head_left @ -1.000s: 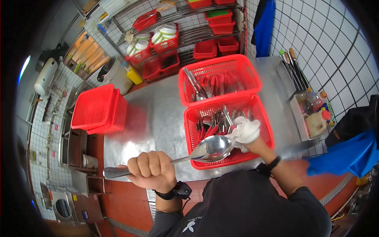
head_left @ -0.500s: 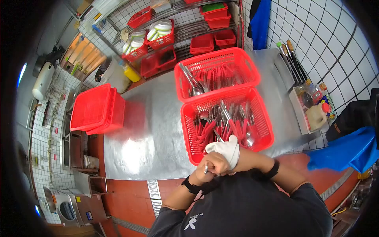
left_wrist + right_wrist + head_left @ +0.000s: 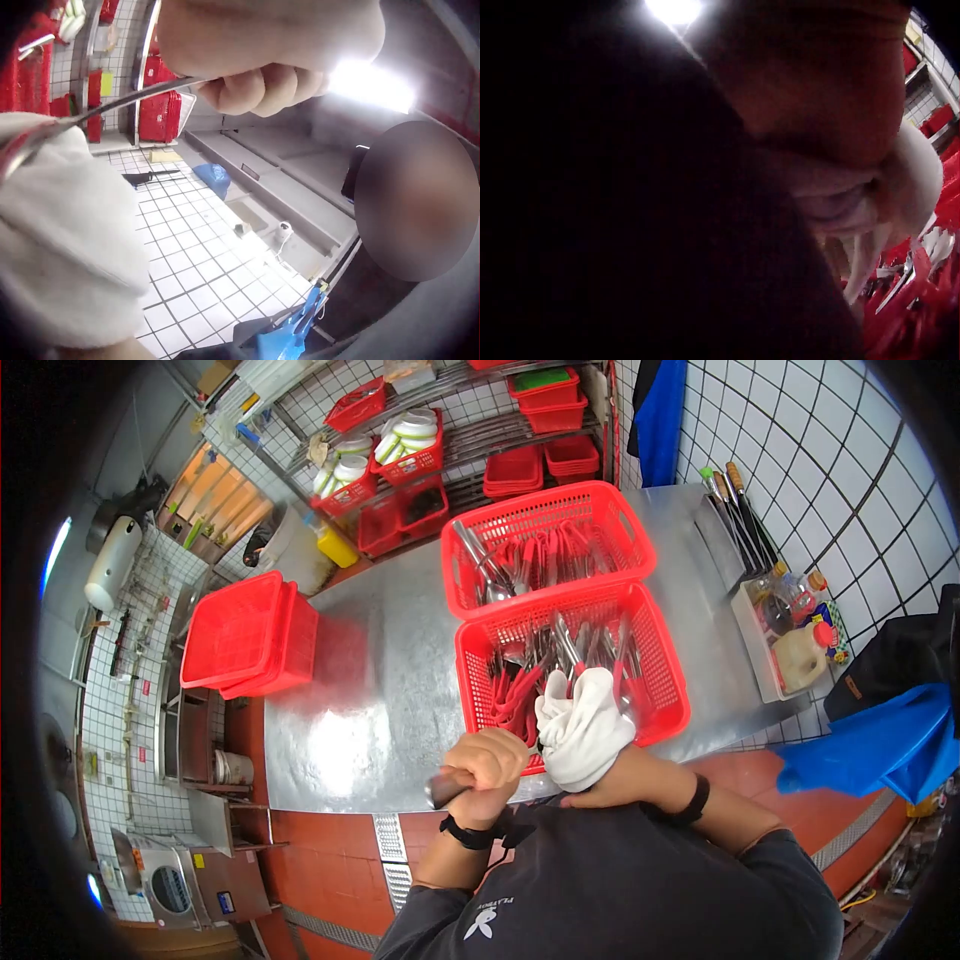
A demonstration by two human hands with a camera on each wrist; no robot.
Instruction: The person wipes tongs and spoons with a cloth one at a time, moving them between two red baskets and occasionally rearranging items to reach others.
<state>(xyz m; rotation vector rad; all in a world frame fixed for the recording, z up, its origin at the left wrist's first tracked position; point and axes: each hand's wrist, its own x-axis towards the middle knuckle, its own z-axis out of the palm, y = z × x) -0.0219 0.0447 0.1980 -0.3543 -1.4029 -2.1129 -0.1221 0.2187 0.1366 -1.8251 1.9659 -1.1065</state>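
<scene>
- White-tiled walls (image 3: pixel 770 420) and metal shelves (image 3: pixel 470 443) surround our steel worktop (image 3: pixel 400 660), with stacked red baskets (image 3: pixel 245 630) at its left.
- Our left hand (image 3: pixel 487 762) is clenched round the handle of a long spoon (image 3: pixel 447 790), which sits between our two hands by the worktop's near edge.
- From the left wrist, we see its stem run to the white cloth (image 3: pixel 588 732). We judge it stiff, fairly light metal, slippery if wet; we'd hold the thicker handle and cradle the bowl through fabric.
- Beyond, our front basket (image 3: pixel 657 660) contains red-handled cutlery (image 3: pixel 517 690).
- That cloth, probably soft, drapes our right hand (image 3: pixel 605 780); its fingers are hidden, so we cannot tell whether they grasp.
- Farther right, we have a tray (image 3: pixel 757 645) of bottles (image 3: pixel 803 653).
</scene>
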